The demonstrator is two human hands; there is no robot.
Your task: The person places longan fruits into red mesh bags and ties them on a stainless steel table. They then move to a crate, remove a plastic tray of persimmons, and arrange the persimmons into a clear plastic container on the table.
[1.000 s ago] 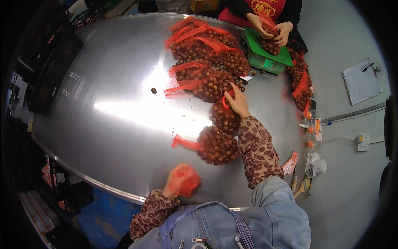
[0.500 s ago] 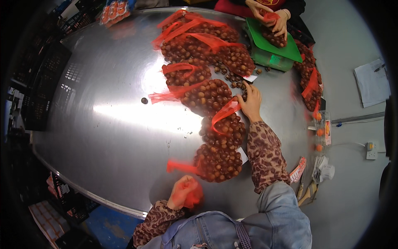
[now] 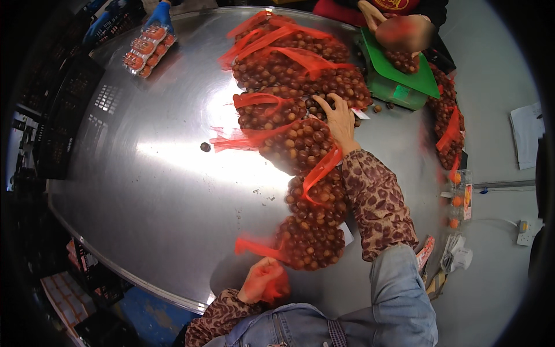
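Several red net bags full of brown chestnuts point(image 3: 300, 144) lie in a row across a round steel table point(image 3: 150, 173). My right hand point(image 3: 340, 118) reaches forward and rests with spread fingers on a bag in the middle of the row. My left hand point(image 3: 263, 280) is at the table's near edge, closed on a bunch of red netting point(image 3: 278, 287). The nearest filled bag point(image 3: 309, 246) lies just beyond that hand, its loose red tail point(image 3: 254, 247) pointing left.
Across the table another person's hands point(image 3: 399, 29) hold chestnuts over a green scale point(image 3: 399, 78). A blue-gloved hand point(image 3: 157, 13) sets down a tray of orange packs point(image 3: 147, 49) at the far left. One loose chestnut point(image 3: 205, 147) lies on the steel. Dark crates stand at left.
My right hand has moved farther up the row of bags. The blue-gloved hand and its tray have come into sight at the far left. My left hand stays on the netting.
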